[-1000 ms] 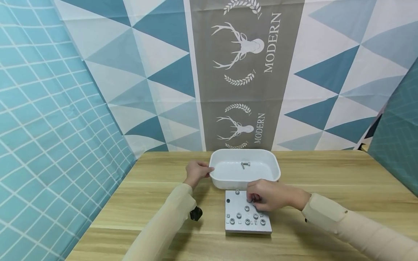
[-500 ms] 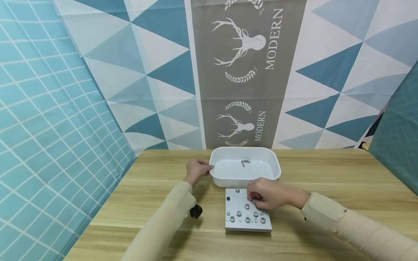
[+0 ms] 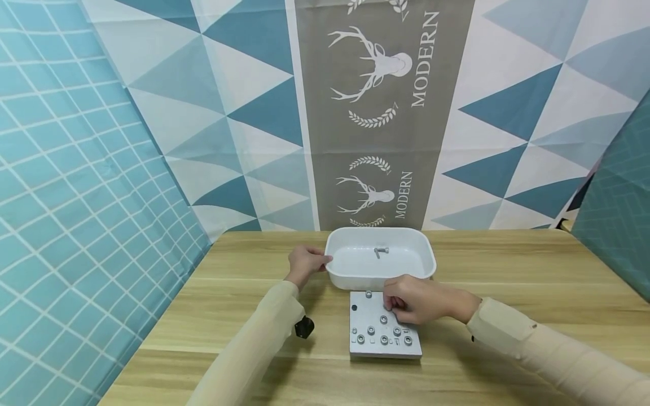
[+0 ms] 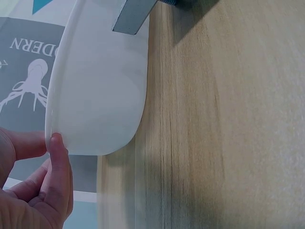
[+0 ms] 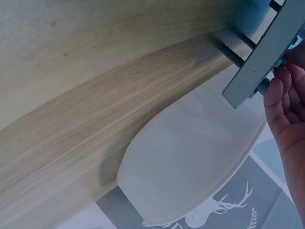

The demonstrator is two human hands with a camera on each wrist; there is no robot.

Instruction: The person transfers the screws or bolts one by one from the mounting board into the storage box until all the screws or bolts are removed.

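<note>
The drilled metal plate, set with socket-head screws, stands on the worktop. Over its far right part, the right hand seems to pinch a partly hidden screw head: probably turning it by fingertip. Beyond the plate, the left hand pinches the rim of the white tray, which holds loose screws. The next move likely calls for small, upright twists, then release.

Fingers on white tub
</note>
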